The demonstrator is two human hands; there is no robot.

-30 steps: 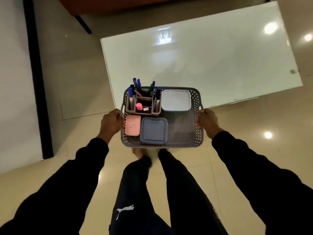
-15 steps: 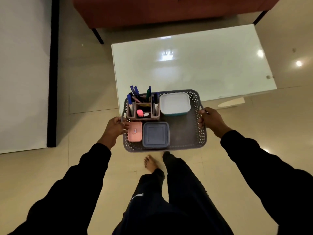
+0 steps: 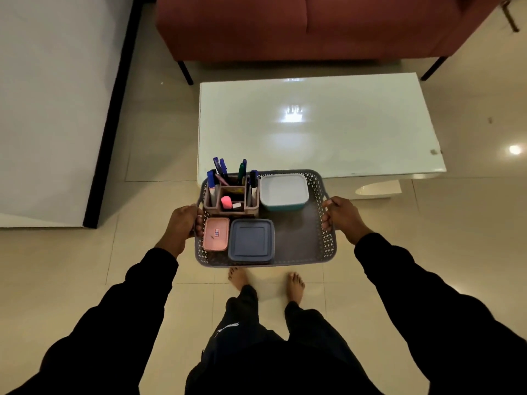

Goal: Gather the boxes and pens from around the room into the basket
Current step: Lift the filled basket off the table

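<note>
Fingers of the left hand (image 3: pixel 182 225) are curled on the basket (image 3: pixel 328 240) left rim; inside it sit pens (image 3: pixel 225 172) and three boxes (image 3: pixel 251 240); the right hand (image 3: pixel 343 216) grips the right rim. Carrying appears under way; setting down on the counter (image 3: pixel 342 124) beyond is likely called for.

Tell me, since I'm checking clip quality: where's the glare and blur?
Head view: ceiling lights glare on the glossy white table and the shiny tiled floor; the bare feet look motion-smeared; the grey perforated basket stays fairly sharp; the dim room darkens the black sleeves.
</note>
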